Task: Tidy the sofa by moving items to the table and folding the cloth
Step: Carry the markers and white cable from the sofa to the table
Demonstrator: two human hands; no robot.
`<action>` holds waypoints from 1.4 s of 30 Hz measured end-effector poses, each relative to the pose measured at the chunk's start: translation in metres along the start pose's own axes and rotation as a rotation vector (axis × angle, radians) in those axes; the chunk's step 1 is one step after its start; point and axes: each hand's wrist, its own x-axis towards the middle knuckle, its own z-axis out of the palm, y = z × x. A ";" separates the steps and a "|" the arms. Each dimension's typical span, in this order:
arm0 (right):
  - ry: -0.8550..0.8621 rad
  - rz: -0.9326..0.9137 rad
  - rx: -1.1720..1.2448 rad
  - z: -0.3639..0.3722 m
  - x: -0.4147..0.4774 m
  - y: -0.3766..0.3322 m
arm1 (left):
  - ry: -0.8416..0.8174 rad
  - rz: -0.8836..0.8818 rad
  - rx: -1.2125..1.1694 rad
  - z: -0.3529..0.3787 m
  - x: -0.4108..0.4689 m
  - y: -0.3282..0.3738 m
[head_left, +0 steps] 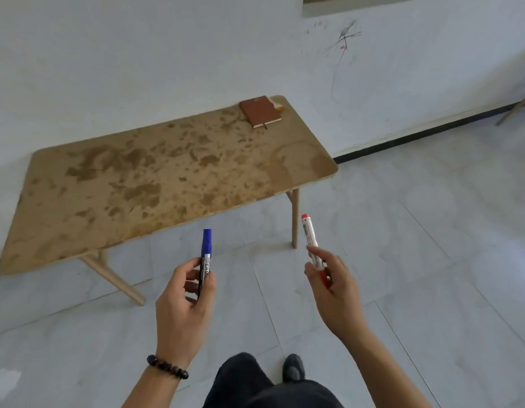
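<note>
Now your left hand curls its fingers around a blue marker, and your right hand pinches a red marker, both upright above the floor, short of the wooden table, where a brown notebook lies at the far corner.

You have open floor between you and the table. Its top lies bare except a brown notebook at the far right corner.
</note>
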 end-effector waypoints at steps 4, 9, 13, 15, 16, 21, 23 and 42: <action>-0.071 -0.029 -0.019 0.021 0.113 -0.026 | 0.063 -0.053 -0.030 0.035 0.090 0.006; -0.084 0.003 -0.011 0.069 0.244 -0.019 | 0.002 -0.147 -0.058 0.094 0.212 -0.023; -0.061 0.053 -0.046 0.103 0.342 -0.021 | -0.109 -0.182 -0.078 0.134 0.326 -0.031; -0.077 0.069 -0.054 0.115 0.388 -0.030 | -0.179 -0.177 -0.085 0.148 0.380 -0.022; -0.082 0.060 -0.055 0.120 0.412 -0.035 | -0.213 -0.165 -0.085 0.154 0.408 -0.016; -0.108 0.065 -0.080 0.148 0.526 -0.044 | -0.253 -0.174 -0.008 0.195 0.533 -0.014; -0.138 0.078 -0.101 0.164 0.572 -0.039 | -0.245 -0.221 -0.005 0.219 0.578 -0.024; -0.537 -0.069 -0.456 0.336 0.833 0.025 | -0.119 -0.482 0.253 0.364 0.794 -0.134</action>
